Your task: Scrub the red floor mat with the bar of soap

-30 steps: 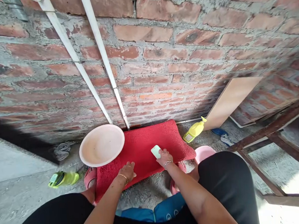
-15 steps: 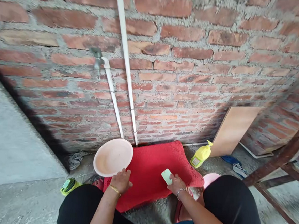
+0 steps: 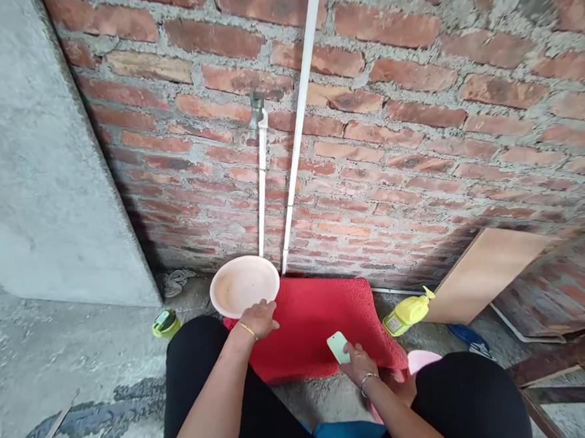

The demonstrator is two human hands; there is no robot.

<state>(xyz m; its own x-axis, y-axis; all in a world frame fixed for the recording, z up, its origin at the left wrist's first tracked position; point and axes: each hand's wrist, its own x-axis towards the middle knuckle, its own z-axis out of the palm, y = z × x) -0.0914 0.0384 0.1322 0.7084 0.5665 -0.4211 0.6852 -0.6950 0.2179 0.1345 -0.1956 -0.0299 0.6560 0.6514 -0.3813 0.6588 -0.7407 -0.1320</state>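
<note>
My left hand (image 3: 259, 319), with a gold-coloured bracelet at the wrist, is at the near right rim of a pale pink basin (image 3: 244, 286). Its fingers curl over the rim while the thumb sticks out to the right. The basin tilts towards me at the left end of a red cloth with a rough, fluffy surface (image 3: 314, 324). Above the cloth's front right part, my right hand (image 3: 357, 362) is closed on a flat pale green piece (image 3: 338, 347) with rounded corners and a small hole near its far end. Its underside is hidden.
A yellow pump bottle (image 3: 408, 312) leans right of the cloth, before a tan board (image 3: 484, 275). A pink container (image 3: 423, 360) shows beside my right knee. At left is a green-and-black item (image 3: 166, 323). A tap (image 3: 256, 111) and white pipes (image 3: 300, 125) run along the brick wall.
My view has turned, so the scene sits further right and more floor shows at left. Both hands keep about the same places, at the basin and above the cloth.
</note>
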